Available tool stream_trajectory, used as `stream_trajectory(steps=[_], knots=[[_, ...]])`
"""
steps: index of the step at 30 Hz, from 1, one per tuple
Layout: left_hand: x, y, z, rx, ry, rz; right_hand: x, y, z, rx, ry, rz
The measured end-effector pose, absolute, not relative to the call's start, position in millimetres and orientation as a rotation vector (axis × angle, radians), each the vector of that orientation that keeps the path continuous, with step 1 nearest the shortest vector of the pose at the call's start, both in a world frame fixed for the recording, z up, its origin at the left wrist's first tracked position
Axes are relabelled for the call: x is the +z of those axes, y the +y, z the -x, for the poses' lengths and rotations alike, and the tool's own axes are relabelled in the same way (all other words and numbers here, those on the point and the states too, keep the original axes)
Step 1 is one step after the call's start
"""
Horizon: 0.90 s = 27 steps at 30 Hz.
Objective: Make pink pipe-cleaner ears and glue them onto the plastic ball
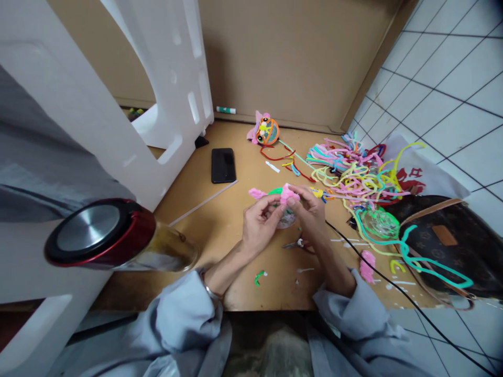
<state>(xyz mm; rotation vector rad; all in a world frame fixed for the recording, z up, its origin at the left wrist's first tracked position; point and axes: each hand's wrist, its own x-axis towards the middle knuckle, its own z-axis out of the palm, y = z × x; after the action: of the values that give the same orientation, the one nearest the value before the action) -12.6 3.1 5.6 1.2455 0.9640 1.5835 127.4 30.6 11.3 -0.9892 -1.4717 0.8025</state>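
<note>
A fluffy pink piece [290, 193] is pinched between the fingertips of my left hand [260, 220] and my right hand [311, 212], whose fingers are closed around it. Just beneath the hands is a clear round object [286, 219] with a green edge, partly hidden by my fingers. Another pink fluffy piece [257, 194] shows to the left of my fingertips. Scissors [301, 244] lie under my right hand and wrist, their handles partly covered.
Colourful fuzzy stems [353, 175] are heaped at the right beside a brown bag [451, 235]. A decorated round figure [267, 130] and a phone [223, 165] lie farther back. A red-lidded bottle [118, 233] stands left. A black cable [389, 280] crosses the right side.
</note>
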Motion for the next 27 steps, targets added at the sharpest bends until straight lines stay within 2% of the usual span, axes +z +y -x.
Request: stream_trajectory(steps=[7, 13, 27], knots=[[3, 3, 14, 1.579, 0.909, -1.265, 16, 24, -124, 0.416, -1.501, 1.072], [1, 4, 15, 1.611, 0.929, -1.391, 21, 16, -124, 0.309, -1.789, 1.069], [-4, 9, 12, 1.622, 0.943, -1.385, 5, 33, -128, 0.766, -1.337, 1.034]])
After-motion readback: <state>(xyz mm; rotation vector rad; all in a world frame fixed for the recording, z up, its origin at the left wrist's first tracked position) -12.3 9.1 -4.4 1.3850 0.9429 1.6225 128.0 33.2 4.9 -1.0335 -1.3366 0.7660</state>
